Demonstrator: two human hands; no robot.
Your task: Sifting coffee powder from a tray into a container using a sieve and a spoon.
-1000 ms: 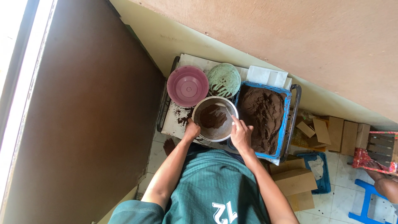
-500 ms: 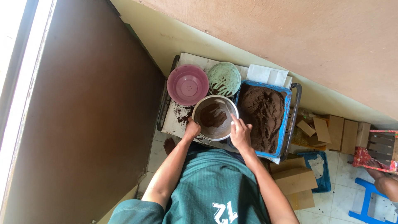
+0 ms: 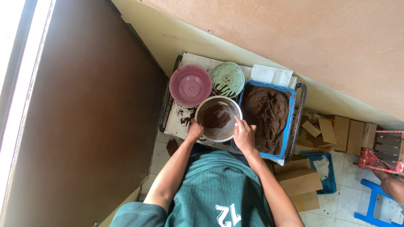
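A round metal sieve bowl (image 3: 203, 128) with dark brown powder in it rests on a small table. My left hand (image 3: 194, 131) grips its near left rim. My right hand (image 3: 244, 135) is closed on a thin metal spoon (image 3: 229, 110) whose end reaches into the sieve bowl. To the right stands a blue tray (image 3: 290, 113) heaped with the same brown powder (image 3: 266, 115).
An upturned pink bowl (image 3: 190, 85) and a pale green bowl (image 3: 227, 78) sit behind the sieve. White paper (image 3: 271, 75) lies at the table's far edge. Cardboard boxes (image 3: 299, 181), wooden blocks (image 3: 347, 133) and a blue stool (image 3: 378, 206) crowd the floor at right, near another person's arm (image 3: 391, 185).
The spoon in my right hand has shifted slightly inside the sieve bowl and the powder has spread a little. My left hand keeps its grip on the rim.
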